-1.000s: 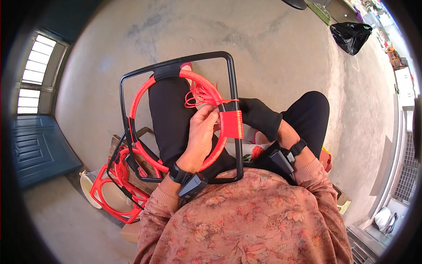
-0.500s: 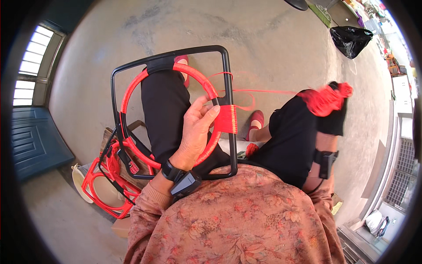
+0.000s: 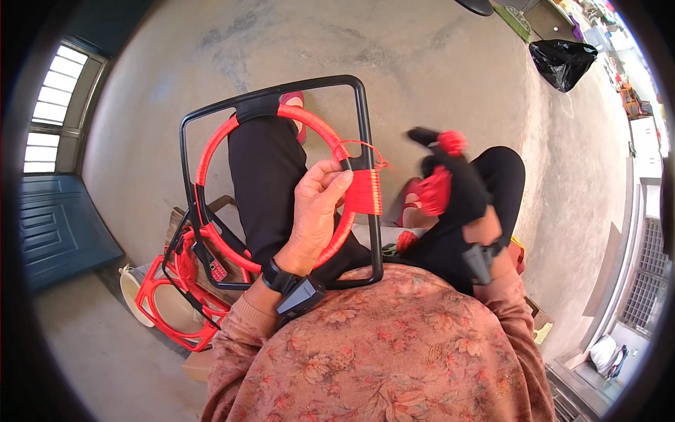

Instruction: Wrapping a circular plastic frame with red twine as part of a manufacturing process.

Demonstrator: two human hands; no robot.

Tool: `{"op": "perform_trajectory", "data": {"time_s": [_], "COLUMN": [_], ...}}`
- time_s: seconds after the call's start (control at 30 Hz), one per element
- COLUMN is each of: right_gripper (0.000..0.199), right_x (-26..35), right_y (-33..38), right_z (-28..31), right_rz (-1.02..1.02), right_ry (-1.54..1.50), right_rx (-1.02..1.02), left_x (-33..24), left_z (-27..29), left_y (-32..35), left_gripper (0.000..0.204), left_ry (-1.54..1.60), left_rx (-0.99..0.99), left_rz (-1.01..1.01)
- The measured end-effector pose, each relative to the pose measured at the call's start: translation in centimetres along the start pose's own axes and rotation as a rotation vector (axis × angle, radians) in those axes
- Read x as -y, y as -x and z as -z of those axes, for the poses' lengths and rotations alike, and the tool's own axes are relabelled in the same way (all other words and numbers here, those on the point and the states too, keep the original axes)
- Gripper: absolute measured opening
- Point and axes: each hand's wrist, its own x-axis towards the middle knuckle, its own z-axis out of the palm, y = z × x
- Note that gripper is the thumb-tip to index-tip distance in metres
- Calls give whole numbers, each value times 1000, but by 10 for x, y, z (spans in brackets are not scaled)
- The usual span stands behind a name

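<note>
A black rectangular frame (image 3: 367, 112) lies across my lap, with a ring (image 3: 208, 153) wrapped in red cord inside it. My left hand (image 3: 316, 211) is closed on the ring's right side, thumb and fingers pinching next to a block of red winding (image 3: 365, 192) that joins ring and frame. A thin loose red strand (image 3: 373, 148) curls off the ring just above that block. My right hand (image 3: 457, 172), in a black glove and blurred by motion, is over my right thigh. It holds a bundle of red cord (image 3: 434, 193); its exact finger positions are smeared.
At my left, red frames with round openings (image 3: 146, 295) lean by a pale bucket (image 3: 132, 292). A blue panelled door (image 3: 63, 228) stands farther left. On the concrete floor at the far right lies a black plastic bag (image 3: 562, 62). Shelves line the right edge.
My right hand has swung left and inward with the red cord bundle, from beyond my right knee toward the frame. The strand, formerly stretched taut, is slack. The left hand keeps its grip.
</note>
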Motion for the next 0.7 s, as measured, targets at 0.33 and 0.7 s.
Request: {"op": "perform_trajectory", "data": {"time_s": [0.33,0.7], "right_gripper": [33,44], "right_x": [19,42], "right_y": [-39,25], "right_z": [-15,13], "right_rz": [-759,-60], "right_ry": [-692,321], "right_rx": [98,250], "left_x": [1,2], "left_z": [2,4], "left_y": [2,3], "left_gripper": [8,13], "left_ry": [-57,-47], "left_rx": [-50,-89], "left_rz": [7,50]}}
